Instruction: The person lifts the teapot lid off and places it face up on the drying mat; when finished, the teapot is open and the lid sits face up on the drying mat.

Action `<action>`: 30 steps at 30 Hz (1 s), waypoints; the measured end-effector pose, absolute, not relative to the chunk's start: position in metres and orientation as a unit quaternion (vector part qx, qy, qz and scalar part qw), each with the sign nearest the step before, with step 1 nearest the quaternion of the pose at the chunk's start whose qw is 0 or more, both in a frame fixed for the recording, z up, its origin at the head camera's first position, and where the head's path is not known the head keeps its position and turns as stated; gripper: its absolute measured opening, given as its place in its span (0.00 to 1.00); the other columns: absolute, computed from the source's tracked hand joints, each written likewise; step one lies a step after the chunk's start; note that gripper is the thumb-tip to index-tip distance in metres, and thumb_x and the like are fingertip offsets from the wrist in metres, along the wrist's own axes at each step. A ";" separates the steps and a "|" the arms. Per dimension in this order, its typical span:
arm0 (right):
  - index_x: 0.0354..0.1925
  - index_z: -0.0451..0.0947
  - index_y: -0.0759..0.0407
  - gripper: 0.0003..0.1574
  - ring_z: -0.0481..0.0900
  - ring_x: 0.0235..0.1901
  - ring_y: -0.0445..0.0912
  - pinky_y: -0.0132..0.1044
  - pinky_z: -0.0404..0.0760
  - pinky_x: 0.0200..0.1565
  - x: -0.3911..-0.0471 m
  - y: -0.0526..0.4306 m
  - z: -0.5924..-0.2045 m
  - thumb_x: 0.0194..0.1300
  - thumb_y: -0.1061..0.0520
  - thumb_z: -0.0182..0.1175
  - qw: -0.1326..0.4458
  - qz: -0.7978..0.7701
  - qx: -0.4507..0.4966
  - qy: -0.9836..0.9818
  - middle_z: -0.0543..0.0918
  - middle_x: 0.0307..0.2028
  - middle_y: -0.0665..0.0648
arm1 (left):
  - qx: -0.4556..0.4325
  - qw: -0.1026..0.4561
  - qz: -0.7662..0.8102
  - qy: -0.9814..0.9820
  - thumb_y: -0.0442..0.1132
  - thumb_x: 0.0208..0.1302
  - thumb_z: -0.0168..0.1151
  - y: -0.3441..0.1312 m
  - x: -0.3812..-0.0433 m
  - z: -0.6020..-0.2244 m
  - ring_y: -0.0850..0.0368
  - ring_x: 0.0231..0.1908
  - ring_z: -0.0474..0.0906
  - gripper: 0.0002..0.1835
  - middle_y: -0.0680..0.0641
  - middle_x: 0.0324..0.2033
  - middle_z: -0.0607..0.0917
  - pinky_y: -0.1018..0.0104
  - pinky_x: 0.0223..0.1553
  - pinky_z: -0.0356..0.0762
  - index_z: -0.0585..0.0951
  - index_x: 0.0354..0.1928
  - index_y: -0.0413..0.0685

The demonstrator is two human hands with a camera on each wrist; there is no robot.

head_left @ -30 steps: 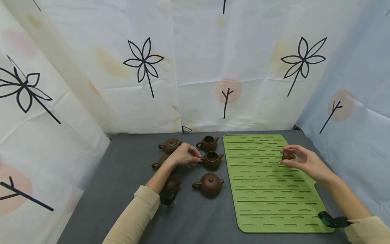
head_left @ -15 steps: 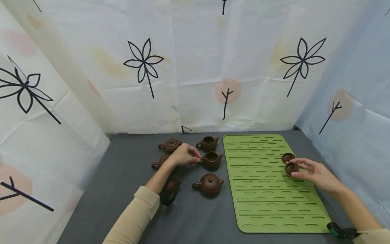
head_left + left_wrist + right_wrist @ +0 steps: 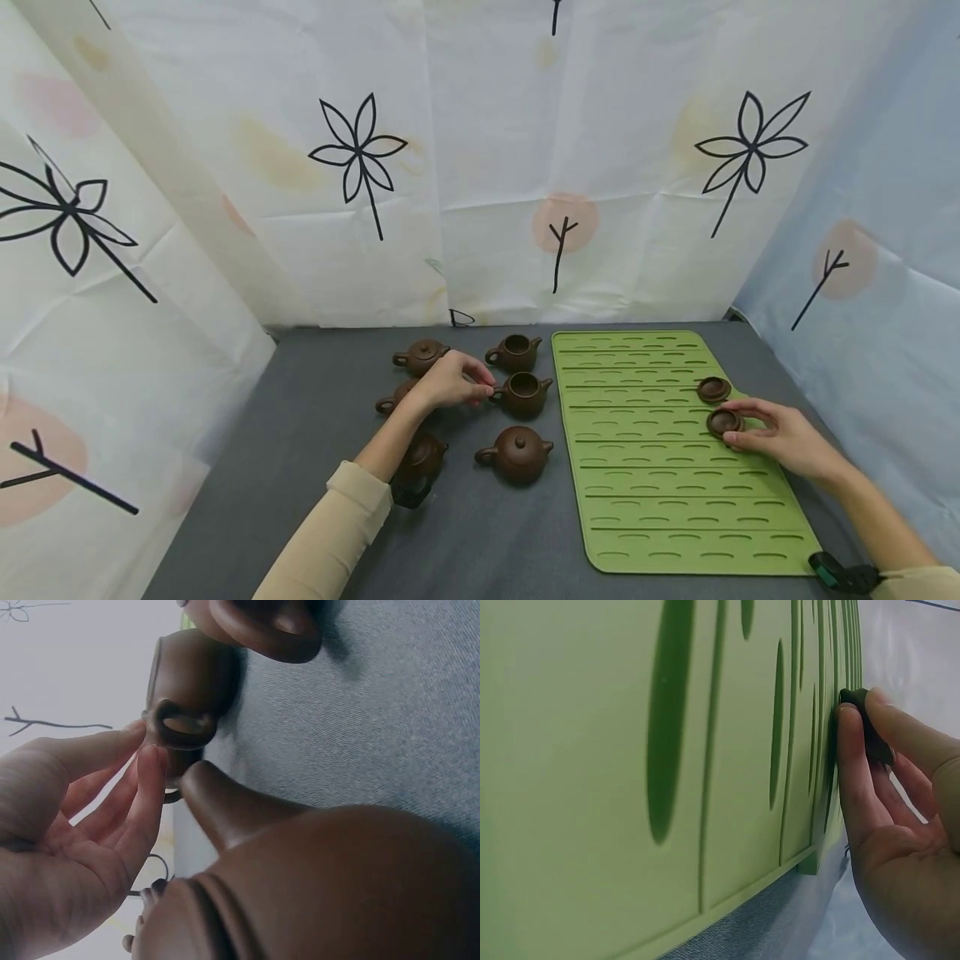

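My left hand (image 3: 453, 382) pinches the handle of a small brown teapot (image 3: 525, 396) that stands without its lid, its dark inside showing. Thumb and fingertip meet at the handle (image 3: 180, 739) in the left wrist view. Over on the green mat (image 3: 660, 504), my right hand (image 3: 787, 442) holds a round brown teapot lid (image 3: 723, 422) between thumb and fingers, its hollow underside facing up. The right wrist view has this lid (image 3: 874, 727) edge-on, close against the mat. Just behind it, a second lid (image 3: 713, 389) lies upside down on the mat.
Behind the gripped teapot stands another lidless teapot (image 3: 517, 354); a lidded one (image 3: 521, 454) is in front. Further left are lidded teapots (image 3: 422, 357), partly hidden by my left arm. A patterned cloth (image 3: 487, 167) hangs behind the dark grey table (image 3: 300, 433).
My right hand has moved toward me and slightly right, leaving one lid on the mat and bringing the other down in front of it. The left hand stays at the teapot handle.
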State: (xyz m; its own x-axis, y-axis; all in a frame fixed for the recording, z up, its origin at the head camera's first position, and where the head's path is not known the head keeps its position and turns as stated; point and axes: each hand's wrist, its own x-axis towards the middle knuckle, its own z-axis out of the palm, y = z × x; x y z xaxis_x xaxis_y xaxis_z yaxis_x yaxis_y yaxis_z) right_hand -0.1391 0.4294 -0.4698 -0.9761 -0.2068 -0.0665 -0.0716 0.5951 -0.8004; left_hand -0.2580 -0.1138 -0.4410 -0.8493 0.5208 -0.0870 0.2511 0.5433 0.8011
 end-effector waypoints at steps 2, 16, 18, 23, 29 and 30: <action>0.72 0.69 0.76 0.33 0.90 0.44 0.29 0.36 0.91 0.40 -0.140 0.427 -0.470 0.77 0.61 0.66 0.076 -0.451 -0.090 0.885 0.76 0.53 0.21 | 0.222 0.158 0.429 0.861 0.36 0.73 0.72 -0.116 -0.256 -0.439 0.48 0.34 0.91 0.06 0.42 0.40 0.93 0.67 0.36 0.85 0.92 0.47 0.43; 0.73 0.68 0.71 0.34 0.88 0.26 0.40 0.38 0.84 0.28 -0.138 0.414 -0.445 0.79 0.56 0.66 0.034 -0.337 -0.085 0.937 0.75 0.64 0.84 | 0.229 0.153 0.483 0.832 0.37 0.74 0.71 -0.122 -0.220 -0.428 0.44 0.35 0.90 0.10 0.41 0.41 0.91 0.53 0.42 0.90 0.90 0.51 0.38; 0.71 0.70 0.70 0.33 0.87 0.24 0.41 0.38 0.82 0.27 -0.138 0.408 -0.441 0.78 0.56 0.67 0.019 -0.336 -0.089 0.938 0.79 0.61 0.80 | 0.224 0.152 0.489 0.829 0.37 0.74 0.72 -0.121 -0.213 -0.429 0.42 0.34 0.90 0.10 0.41 0.40 0.91 0.57 0.40 0.89 0.90 0.50 0.39; 0.69 0.71 0.73 0.29 0.90 0.31 0.41 0.40 0.88 0.31 -0.143 0.382 -0.430 0.78 0.62 0.65 0.016 -0.409 -0.131 0.903 0.84 0.54 0.38 | 0.204 0.145 0.508 0.824 0.38 0.74 0.72 -0.119 -0.195 -0.430 0.37 0.32 0.87 0.07 0.44 0.38 0.90 0.65 0.31 0.81 0.90 0.48 0.42; 0.67 0.74 0.73 0.25 0.90 0.32 0.45 0.42 0.89 0.33 -0.152 0.325 -0.421 0.78 0.64 0.64 0.050 -0.473 -0.193 0.858 0.82 0.50 0.28 | 0.174 0.155 0.528 0.817 0.37 0.73 0.72 -0.115 -0.173 -0.436 0.58 0.25 0.86 0.06 0.43 0.38 0.91 0.51 0.35 0.89 0.90 0.46 0.43; 0.66 0.75 0.73 0.24 0.90 0.32 0.46 0.42 0.89 0.33 -0.155 0.314 -0.421 0.78 0.64 0.64 0.058 -0.481 -0.204 0.851 0.83 0.51 0.31 | 0.168 0.157 0.533 0.814 0.37 0.73 0.72 -0.115 -0.169 -0.438 0.60 0.25 0.86 0.06 0.42 0.38 0.91 0.48 0.36 0.90 0.90 0.46 0.42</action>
State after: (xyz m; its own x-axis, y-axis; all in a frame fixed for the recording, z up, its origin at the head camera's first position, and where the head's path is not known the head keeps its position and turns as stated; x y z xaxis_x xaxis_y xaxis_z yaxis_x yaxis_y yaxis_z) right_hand -0.1547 0.3140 -0.4207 -0.9101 -0.4028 0.0975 -0.2913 0.4544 -0.8418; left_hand -0.1692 -0.1151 -0.4380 -0.8940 0.4415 -0.0773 0.1056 0.3751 0.9210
